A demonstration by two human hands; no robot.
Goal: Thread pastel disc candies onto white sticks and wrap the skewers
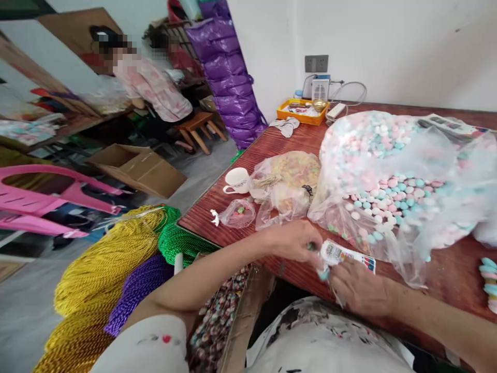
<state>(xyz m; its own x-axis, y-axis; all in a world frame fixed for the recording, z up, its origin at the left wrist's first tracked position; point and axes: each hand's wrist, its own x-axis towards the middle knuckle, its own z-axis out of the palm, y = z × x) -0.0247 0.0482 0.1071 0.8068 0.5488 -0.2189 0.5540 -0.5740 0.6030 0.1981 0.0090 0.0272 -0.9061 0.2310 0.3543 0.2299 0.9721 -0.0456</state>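
Head view: working beside plastic bag (427, 150), presumably for easy reach.
With left hand (297, 241), right hand (356, 287) at white pack (336, 252); cannot tell finger grip.

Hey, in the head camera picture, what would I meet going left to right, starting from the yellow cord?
Yellow cord → green cord → white cup → left hand → white printed tube → pastel pieces at the right edge.

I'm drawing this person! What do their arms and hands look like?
The left sleeve is white and short, with a red spot and greyish marks. Both forearms are bare. The left hand and right hand wear no gloves.
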